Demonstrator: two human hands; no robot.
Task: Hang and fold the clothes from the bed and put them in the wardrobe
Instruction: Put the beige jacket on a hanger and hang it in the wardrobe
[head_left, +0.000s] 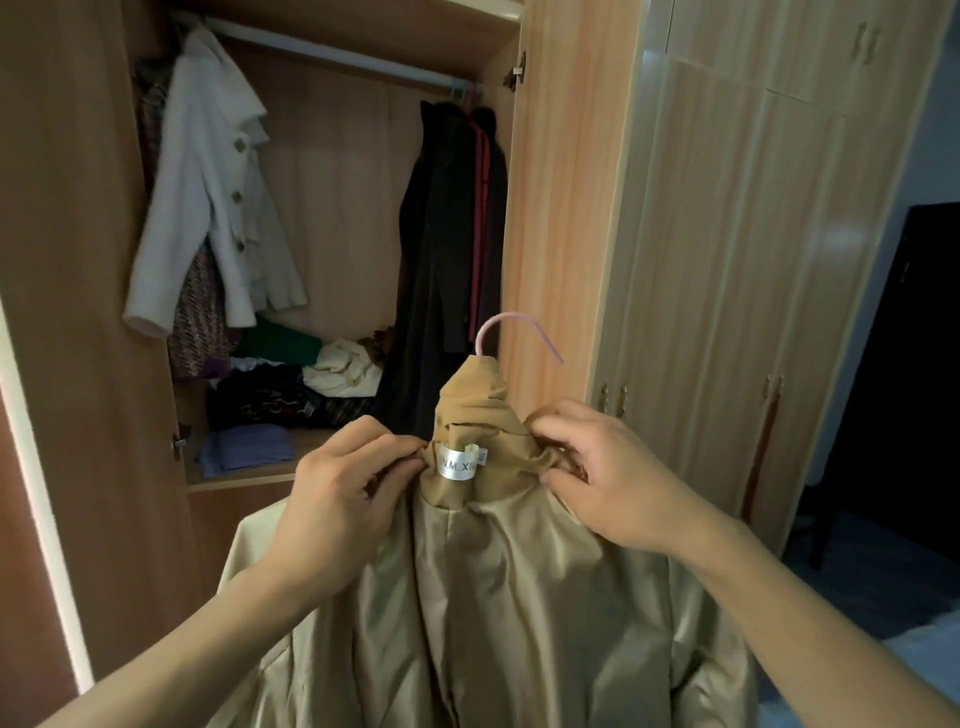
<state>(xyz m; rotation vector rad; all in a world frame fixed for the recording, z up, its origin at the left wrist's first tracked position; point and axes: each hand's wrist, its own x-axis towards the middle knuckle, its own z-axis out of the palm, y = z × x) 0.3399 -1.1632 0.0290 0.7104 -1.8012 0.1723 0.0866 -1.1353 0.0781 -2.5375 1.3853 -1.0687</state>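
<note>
Left hand (340, 488) pinches the tan coat (488, 597) at the left of its collar; right hand (597, 478) pinches the right side. Both closed on fabric. Coat held in the air in front of the open wardrobe (561, 208), lining facing the camera, white label (458, 461) between the hands. Pink hanger (511, 335) hook sticks up out of the collar. Inside the wardrobe: white jacket (218, 208) hangs at left on the rail (332, 52), dark coat (452, 249) at right, jumbled clothes pile (296, 384) on the shelf (249, 475) below.

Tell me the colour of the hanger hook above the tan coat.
Pink hanger hook, clearest in the head view.
</note>
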